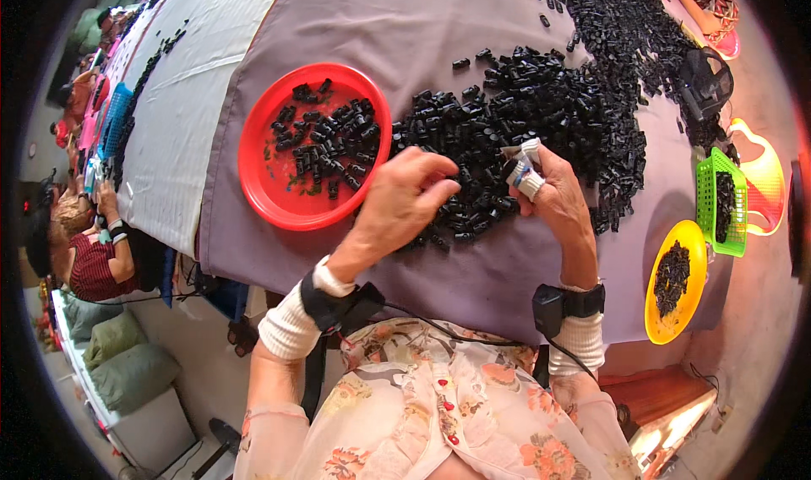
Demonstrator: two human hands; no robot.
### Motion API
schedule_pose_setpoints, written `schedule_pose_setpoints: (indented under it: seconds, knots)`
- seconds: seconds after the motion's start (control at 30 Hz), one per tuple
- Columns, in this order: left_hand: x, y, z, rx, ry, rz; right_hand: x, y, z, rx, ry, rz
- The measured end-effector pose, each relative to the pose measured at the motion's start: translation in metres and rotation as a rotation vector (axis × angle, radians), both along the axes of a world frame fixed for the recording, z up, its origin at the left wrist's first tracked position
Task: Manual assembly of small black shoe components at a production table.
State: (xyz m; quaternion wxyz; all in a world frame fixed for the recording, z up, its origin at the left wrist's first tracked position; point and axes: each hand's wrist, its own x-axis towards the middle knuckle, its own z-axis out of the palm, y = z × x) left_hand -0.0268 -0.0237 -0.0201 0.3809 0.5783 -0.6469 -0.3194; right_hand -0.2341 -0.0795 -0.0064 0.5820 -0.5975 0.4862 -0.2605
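A large heap of small black cylindrical plastic parts [528,100] covers the middle of the cloth. Above its near left edge is my left hand [401,205], thumb and index finger bent but apart, with nothing visible between them. At the heap's near side, my right hand [557,193] is closed, with white wraps [528,180] around its fingertips. A dark bit shows at those fingertips, too small to make out. Left of my left hand stands a red round tray [253,171] with a loose layer of similar black parts [338,138] in it.
A yellow plate [694,298] with small dark pieces lies at the right edge, near a green basket [737,235] of black parts. The grey-purple cloth [338,24] meets a white one [186,83] at left. Another person [97,256] sits far left; another's arm shows top right.
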Motion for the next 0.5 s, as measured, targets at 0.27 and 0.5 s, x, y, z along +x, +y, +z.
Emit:
schedule_pose_setpoints:
  seconds: [0.27,0.5]
  knots:
    - [-0.027,-0.022,-0.026,-0.100,-0.470,-0.158,-0.011,0.004,-0.005,-0.011,0.012,0.012]
    - [-0.019,-0.026,-0.025,-0.152,-0.365,-0.096,-0.006,0.005,-0.003,0.013,-0.043,0.024]
